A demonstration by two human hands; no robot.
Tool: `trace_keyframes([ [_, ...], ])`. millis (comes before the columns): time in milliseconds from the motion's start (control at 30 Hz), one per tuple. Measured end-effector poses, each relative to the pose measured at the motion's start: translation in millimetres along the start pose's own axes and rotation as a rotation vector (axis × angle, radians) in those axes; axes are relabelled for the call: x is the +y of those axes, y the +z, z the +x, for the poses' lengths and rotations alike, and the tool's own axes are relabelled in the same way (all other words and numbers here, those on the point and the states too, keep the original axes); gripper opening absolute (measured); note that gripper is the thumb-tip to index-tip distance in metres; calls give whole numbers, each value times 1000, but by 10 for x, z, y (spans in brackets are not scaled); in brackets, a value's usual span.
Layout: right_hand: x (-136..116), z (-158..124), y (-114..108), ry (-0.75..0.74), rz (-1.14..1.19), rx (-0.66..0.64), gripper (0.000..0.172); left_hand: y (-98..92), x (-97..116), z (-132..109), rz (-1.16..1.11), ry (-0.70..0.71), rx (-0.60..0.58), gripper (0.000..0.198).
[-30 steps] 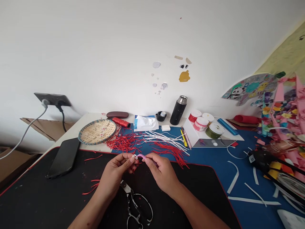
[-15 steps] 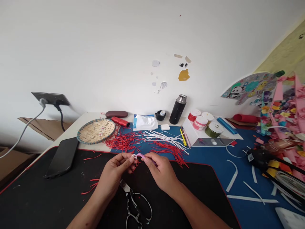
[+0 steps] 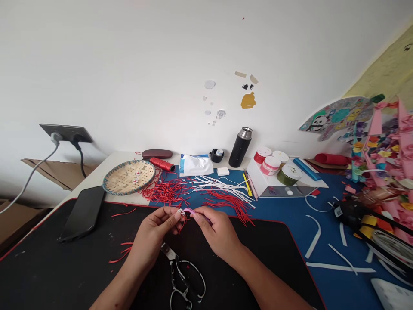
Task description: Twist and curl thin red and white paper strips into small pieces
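Observation:
Above the black mat (image 3: 254,258) my two hands meet close together. My left hand (image 3: 158,228) is closed, pinching a small white looped piece (image 3: 181,212) between thumb and forefinger. A bit of red cord (image 3: 184,219) shows just below that piece. My right hand (image 3: 214,230) is closed around a slim pinkish-purple curved item (image 3: 189,210), whose bent end reaches the white piece; its exact kind is not clear. Scissors (image 3: 179,262) with black-and-white handles lie beneath my hands, their blades partly covered by my left hand.
Red cords (image 3: 166,191) and white strips (image 3: 222,186) lie beyond my hands. A woven basket (image 3: 111,183) and a phone (image 3: 82,213) sit to the left. Behind stand a black flask (image 3: 240,148) and several round tubs (image 3: 271,165). Paper flowers (image 3: 387,159) crowd the right.
Both hands keep nearly the same place and grip. The whole view has shifted very slightly, and the pinkish-purple item's end sits a little differently at the white piece.

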State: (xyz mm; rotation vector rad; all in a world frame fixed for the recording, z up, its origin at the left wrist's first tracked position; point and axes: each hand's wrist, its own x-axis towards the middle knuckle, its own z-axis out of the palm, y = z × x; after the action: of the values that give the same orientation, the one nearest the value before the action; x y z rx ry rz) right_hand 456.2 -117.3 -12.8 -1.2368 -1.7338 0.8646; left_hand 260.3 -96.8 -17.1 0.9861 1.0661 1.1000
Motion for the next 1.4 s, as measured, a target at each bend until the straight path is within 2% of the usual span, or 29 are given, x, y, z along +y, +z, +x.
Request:
trace_keyframes([
  [367,5,-10,-13,-32,-53,-47,32,-14,-31,7,9,-5,18,34],
  [1400,-45,-22,4,-77,-185,-42,34,-6,-42,-11,57,8,50,34],
])
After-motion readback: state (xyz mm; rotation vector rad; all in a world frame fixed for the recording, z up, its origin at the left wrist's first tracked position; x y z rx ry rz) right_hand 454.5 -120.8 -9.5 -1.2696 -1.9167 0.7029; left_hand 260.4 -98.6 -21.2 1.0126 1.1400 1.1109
